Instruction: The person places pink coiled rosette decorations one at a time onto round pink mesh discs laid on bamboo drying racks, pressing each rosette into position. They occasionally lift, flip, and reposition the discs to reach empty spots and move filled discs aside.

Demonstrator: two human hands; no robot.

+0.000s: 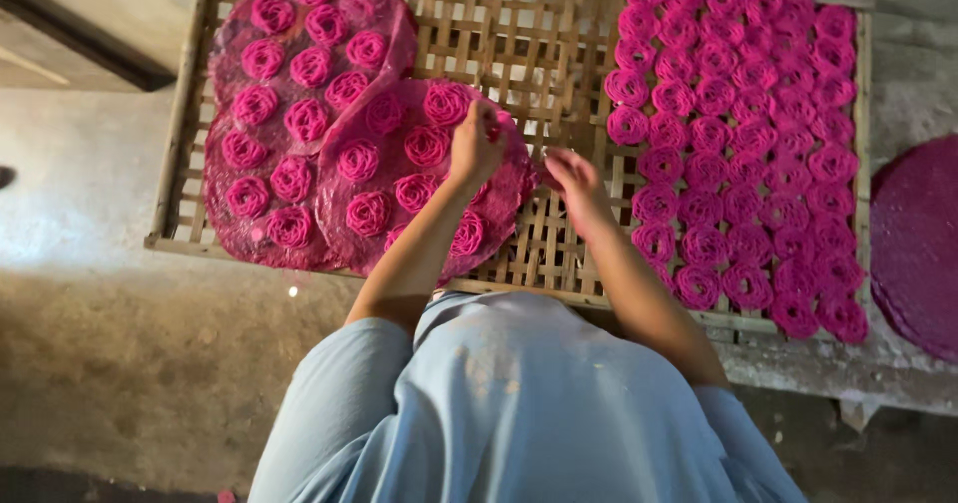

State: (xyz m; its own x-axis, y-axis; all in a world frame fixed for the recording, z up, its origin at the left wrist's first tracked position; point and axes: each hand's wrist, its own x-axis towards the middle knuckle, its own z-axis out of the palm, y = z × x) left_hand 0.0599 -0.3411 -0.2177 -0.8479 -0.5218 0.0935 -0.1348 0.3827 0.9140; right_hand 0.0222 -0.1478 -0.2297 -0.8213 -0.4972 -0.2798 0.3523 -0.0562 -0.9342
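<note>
My left hand [477,144] hovers over the nearest pink round sheet [399,179], its fingers bunched on a small pink coil at the sheet's upper right edge. The sheet carries several coiled pink rosettes [427,146]. My right hand [574,182] is just to the right, above the bare slats of the bamboo lattice tray [539,54], with fingers loosely apart and nothing in them. To its right, rows of loose pink rosettes [743,144] cover the tray's right half.
Two more pink round sheets with rosettes [299,34] [259,189] overlap at the tray's left. A stack of dark pink round sheets [918,244] lies on the ledge at far right. Rough grey floor [120,343] lies at the left.
</note>
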